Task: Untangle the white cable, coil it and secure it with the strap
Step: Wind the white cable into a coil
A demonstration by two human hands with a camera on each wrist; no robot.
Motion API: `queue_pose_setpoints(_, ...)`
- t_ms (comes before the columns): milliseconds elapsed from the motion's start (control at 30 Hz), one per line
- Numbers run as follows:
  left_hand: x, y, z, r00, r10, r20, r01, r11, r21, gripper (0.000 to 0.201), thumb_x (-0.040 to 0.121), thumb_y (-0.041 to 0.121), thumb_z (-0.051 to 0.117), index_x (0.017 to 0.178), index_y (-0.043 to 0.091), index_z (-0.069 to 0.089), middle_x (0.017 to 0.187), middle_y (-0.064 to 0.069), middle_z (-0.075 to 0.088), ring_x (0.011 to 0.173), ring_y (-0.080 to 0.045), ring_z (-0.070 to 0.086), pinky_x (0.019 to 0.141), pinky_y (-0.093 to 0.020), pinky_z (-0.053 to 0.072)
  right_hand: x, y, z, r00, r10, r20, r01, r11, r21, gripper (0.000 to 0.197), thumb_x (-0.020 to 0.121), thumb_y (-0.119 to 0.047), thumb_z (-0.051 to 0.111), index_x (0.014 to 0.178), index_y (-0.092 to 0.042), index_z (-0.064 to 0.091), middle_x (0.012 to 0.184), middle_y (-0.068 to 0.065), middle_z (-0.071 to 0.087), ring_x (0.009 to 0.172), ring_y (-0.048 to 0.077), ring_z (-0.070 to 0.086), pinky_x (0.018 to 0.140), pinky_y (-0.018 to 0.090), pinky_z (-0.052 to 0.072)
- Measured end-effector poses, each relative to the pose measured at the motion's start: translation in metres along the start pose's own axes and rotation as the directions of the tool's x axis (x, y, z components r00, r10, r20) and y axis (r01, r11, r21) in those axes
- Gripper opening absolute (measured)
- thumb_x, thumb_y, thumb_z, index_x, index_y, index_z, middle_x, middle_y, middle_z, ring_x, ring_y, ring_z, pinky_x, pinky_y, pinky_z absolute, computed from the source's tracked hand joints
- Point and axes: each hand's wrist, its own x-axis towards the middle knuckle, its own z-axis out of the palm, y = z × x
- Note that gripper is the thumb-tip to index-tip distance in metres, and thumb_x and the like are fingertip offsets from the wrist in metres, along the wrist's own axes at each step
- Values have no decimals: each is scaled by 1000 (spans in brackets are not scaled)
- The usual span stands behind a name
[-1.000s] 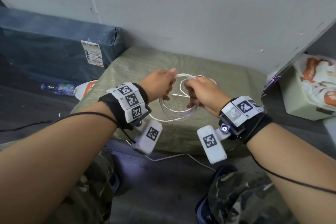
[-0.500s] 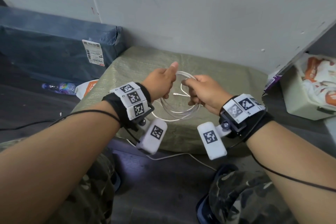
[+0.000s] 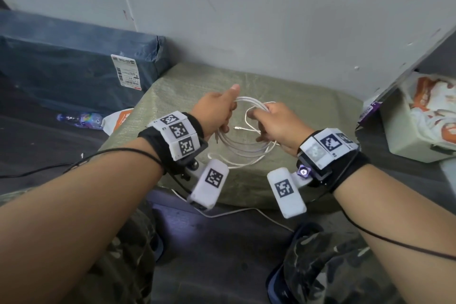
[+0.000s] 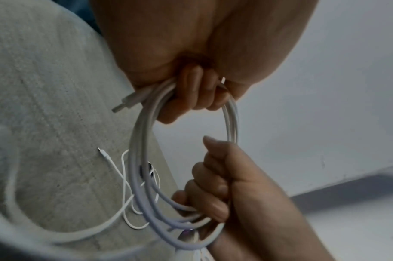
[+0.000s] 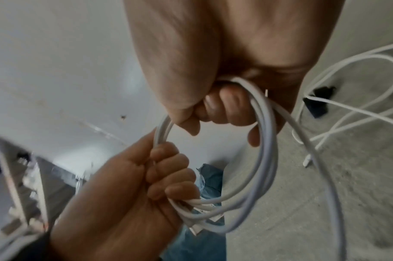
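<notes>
Above an olive woven-fabric cushion [image 3: 291,96] by a grey wall, left hand [image 3: 214,112] and right hand [image 3: 277,126] curl tightly around opposite sides of the coiled thick white cable [image 3: 243,148]; the grips hide parts of the loops.

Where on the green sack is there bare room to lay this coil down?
Free patches: the green sack toward the wall, and its left part beside the blue parcel. Crowded: under the hands, where loose white cable and a thinner cable lie.

Soft, dim, even daylight; head view sharp but bowed at its edges; both wrist views motion-blurred toward seven o'clock.
</notes>
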Motion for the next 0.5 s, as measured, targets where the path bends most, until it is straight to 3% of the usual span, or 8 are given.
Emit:
queue_pose_setpoints(100,-1,-1,-2,998,-12,70,7,997,79,47,94,47,45,58,16,48,41,8,35,38,-12,34,53,-28,43,-3,-4,-2,995,-99,15,99,954,-284,28,90,-27,52,63,-17,51,54,0,46,49,18,51,58,37,50)
queue_pose_setpoints(167,-2,-3,-1,992,-11,126,-13,983,184,48,93,48,45,60,14,52,41,7,38,39,-13,38,52,-27,46,-5,-6,-2,981,-187,51,186,826,-532,31,91,-28,48,62,-18,47,57,-2,48,54,18,50,52,30,39)
queue_pose_setpoints(233,-2,-5,1,990,-2,141,-35,966,256,49,91,51,47,60,14,52,45,5,39,41,-14,39,55,-29,45,-7,-7,-1,972,-226,69,221,770,-599,28,91,-30,48,67,-16,54,57,-3,49,54,16,50,49,26,33)
queue_pose_setpoints(300,-2,-7,2,993,18,113,-48,963,265,49,88,57,46,62,15,51,51,2,40,44,-16,40,61,-35,43,-6,-4,1,980,-195,48,193,847,-495,24,90,-31,52,76,-14,60,56,-3,51,51,16,52,47,25,37)
queue_pose_setpoints(367,-2,-6,3,998,27,56,-39,978,206,47,88,57,46,64,17,50,54,2,38,45,-16,39,63,-37,41,-4,-2,2,994,-111,-3,107,965,-240,18,88,-28,59,78,-13,61,54,-3,49,48,16,51,50,24,44)
queue_pose_setpoints(433,-1,-4,2,1000,8,3,-8,994,113,45,90,54,46,63,18,48,53,4,37,43,-15,37,63,-36,39,-3,-1,2,999,-35,-33,34,999,-30,15,85,-23,62,73,-15,60,51,-3,44,46,15,47,57,31,48)
queue_pose_setpoints(500,0,-2,0,1000,-1,9,0,997,83,45,92,48,46,60,17,46,47,6,36,40,-13,36,59,-33,40,-1,0,1,998,-35,-56,30,996,-80,21,85,-24,60,64,-19,56,47,-5,42,43,16,48,59,36,48)
